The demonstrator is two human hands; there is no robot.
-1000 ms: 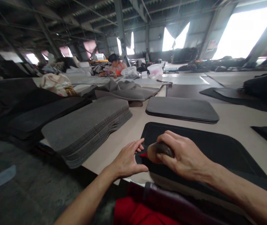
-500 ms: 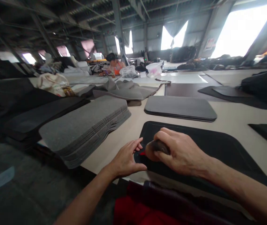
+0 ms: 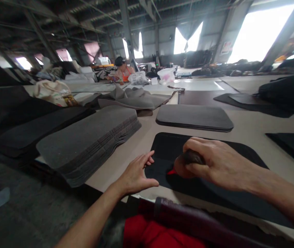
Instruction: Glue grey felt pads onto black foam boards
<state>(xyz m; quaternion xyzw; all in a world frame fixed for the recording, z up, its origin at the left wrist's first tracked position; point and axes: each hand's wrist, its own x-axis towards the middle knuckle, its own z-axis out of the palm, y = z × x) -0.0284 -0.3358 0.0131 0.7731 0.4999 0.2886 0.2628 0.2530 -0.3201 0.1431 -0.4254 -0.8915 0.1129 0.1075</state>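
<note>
A black sheet with rounded corners lies flat on the table in front of me. My right hand is closed around a rounded brown-handled tool. The tool's red tip touches or hovers just over the sheet; I cannot tell which. At the sheet's left edge, my left hand rests with thumb and fingers spread, holding nothing. The exact kind of tool is hidden by my fingers.
A tall stack of grey sheets stands at the left by the table edge. Behind the black sheet is a lower grey stack. Black pieces lie at the right. Another person sits at the far tables.
My right hand has moved to the right across the black sheet with the tool. My left hand stays at the sheet's left edge. The view has shifted slightly.
</note>
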